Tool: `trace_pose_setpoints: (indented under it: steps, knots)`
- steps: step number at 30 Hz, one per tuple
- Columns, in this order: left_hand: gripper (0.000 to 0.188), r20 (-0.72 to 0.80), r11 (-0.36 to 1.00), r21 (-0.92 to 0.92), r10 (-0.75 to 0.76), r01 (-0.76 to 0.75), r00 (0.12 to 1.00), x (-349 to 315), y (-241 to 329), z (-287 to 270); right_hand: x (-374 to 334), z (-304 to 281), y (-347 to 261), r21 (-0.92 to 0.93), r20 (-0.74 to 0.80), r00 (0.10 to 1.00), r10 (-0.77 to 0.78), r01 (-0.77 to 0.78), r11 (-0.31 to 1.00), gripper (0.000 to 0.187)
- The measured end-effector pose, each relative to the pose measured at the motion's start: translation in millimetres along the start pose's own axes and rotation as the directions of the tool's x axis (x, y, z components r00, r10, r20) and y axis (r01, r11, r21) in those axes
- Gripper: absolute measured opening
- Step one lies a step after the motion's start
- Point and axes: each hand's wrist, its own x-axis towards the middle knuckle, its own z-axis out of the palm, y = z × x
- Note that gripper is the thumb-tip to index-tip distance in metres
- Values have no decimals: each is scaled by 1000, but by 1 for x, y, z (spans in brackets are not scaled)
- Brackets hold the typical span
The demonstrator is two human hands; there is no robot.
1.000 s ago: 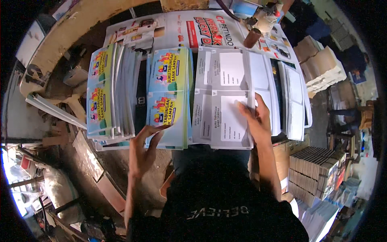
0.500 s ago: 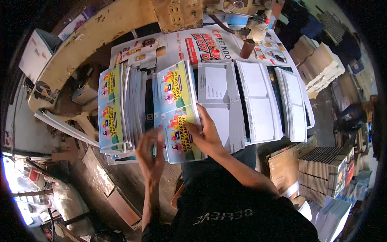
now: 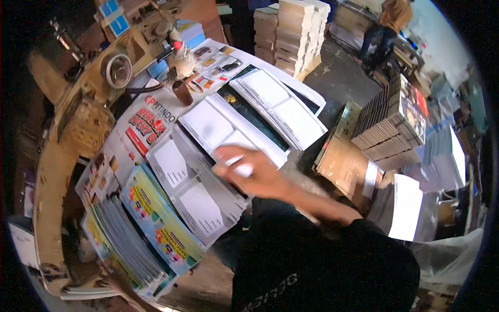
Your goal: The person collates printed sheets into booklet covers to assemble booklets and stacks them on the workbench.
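My right hand (image 3: 254,171) hovers over the white printed sheets (image 3: 208,122), at the edge of the grey printed sheets (image 3: 182,182). Its fingers are bent and apart, with white showing between them and nothing held that I can see. Low at the left, my left hand (image 3: 112,285) is smeared and dim, beside the thick layered pile of papers (image 3: 127,242); its fingers cannot be made out. Between that pile and the grey sheets lie colourful yellow-and-blue covers (image 3: 161,223). Another white sheet stack (image 3: 278,104) lies farther right.
A large printed poster sheet (image 3: 143,122) covers the table under the stacks. A brown cylinder (image 3: 182,92) stands behind them, near a tan machine frame (image 3: 52,187). Bundled books (image 3: 387,127) and cardboard (image 3: 343,161) sit at right. A person (image 3: 387,31) stands far off.
The view has swung right, so the stacks appear turned and shifted left. My right hand has left the colourful covers for the white sheets. My left hand is now at the lower left.
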Motion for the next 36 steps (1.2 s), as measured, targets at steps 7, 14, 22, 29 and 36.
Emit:
trace_pose_setpoints:
  steps: [7,14,22,29,36]
  knots:
    - [54,-125,755,655,151,-33,981,46,-70,-9,17,-185,129,-751,-471,828,-306,-194,630,55]
    - [34,74,861,83,496,-501,865,-12,218,31,14,-218,140,-717,-436,881,-183,-218,662,37]
    - [34,418,611,-562,791,-558,446,-137,365,165,19,-228,92,-590,-468,879,91,-387,709,36]
    - [25,607,739,-614,666,-276,434,-129,350,175,5,-239,116,-602,-396,917,44,-296,741,40]
    - [19,572,796,-603,482,-59,664,-134,352,139,0,-222,73,16,-359,924,130,-133,991,36]
